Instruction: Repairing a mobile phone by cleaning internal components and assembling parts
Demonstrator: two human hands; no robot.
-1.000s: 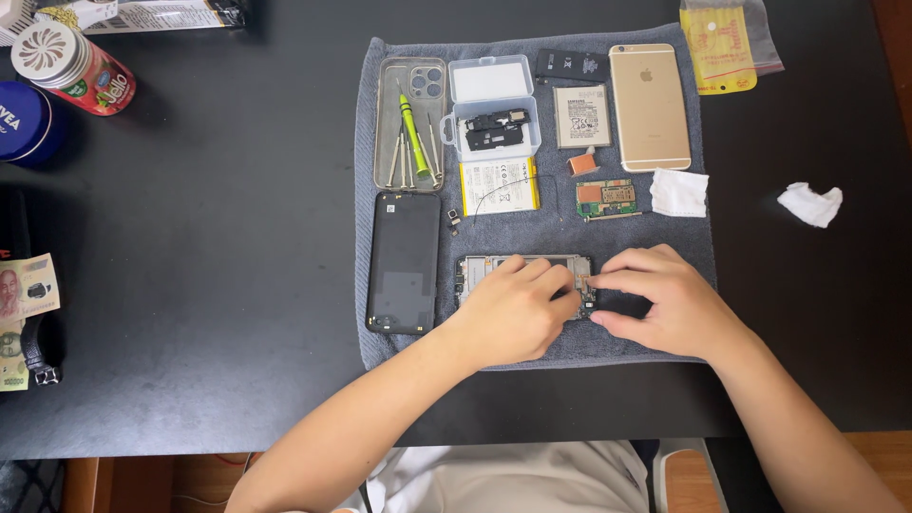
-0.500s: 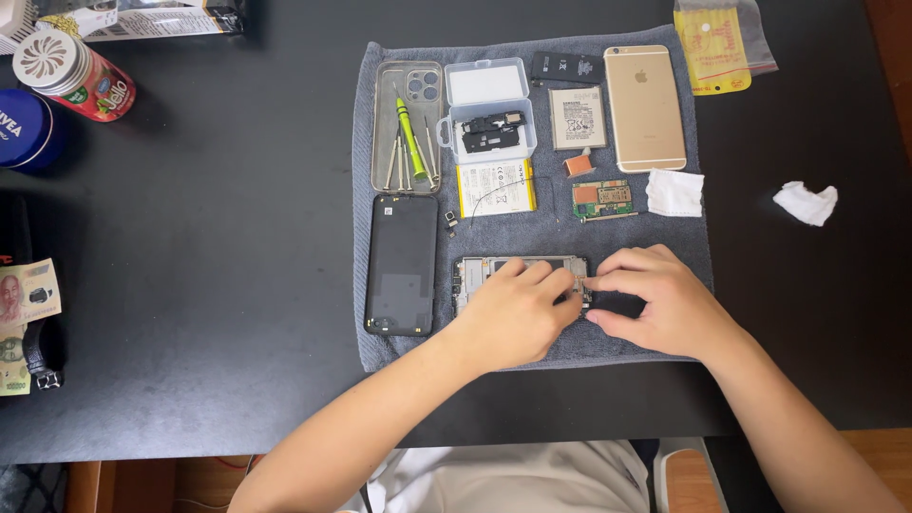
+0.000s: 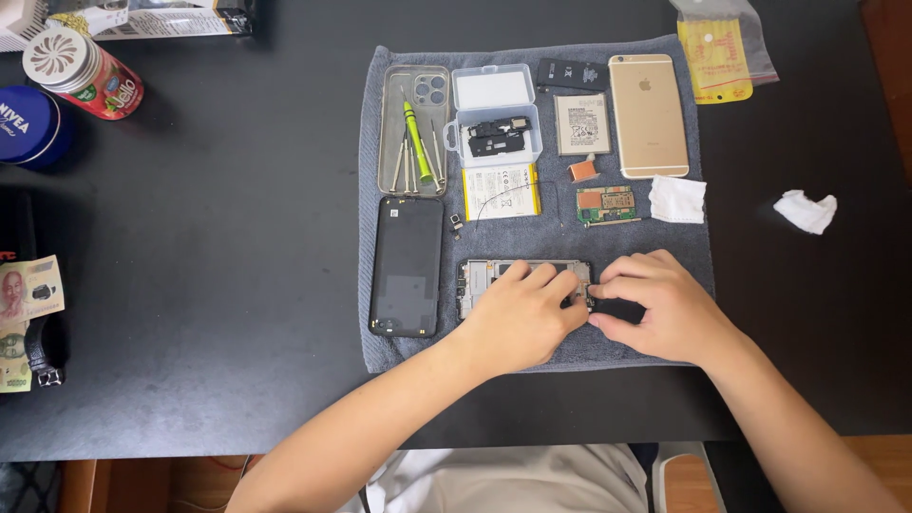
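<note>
Black bench (image 3: 190, 285), grey cloth (image 3: 380, 351) laid across middle. Far left: banknotes (image 3: 28, 304), blue tin (image 3: 27, 123), red can (image 3: 85, 74). On cloth, left: black phone back (image 3: 407, 266), upright. Beside it, open phone frame (image 3: 494, 275), long axis lying left-right. Left hand (image 3: 522, 318) pressing flat on frame, fingers together. Right hand (image 3: 660, 309) at frame's right end, fingertips pinched on small dark part; both hands touching frame, equally near. Above: gold phone (image 3: 649, 114), batteries, circuit board (image 3: 605, 203).
</note>
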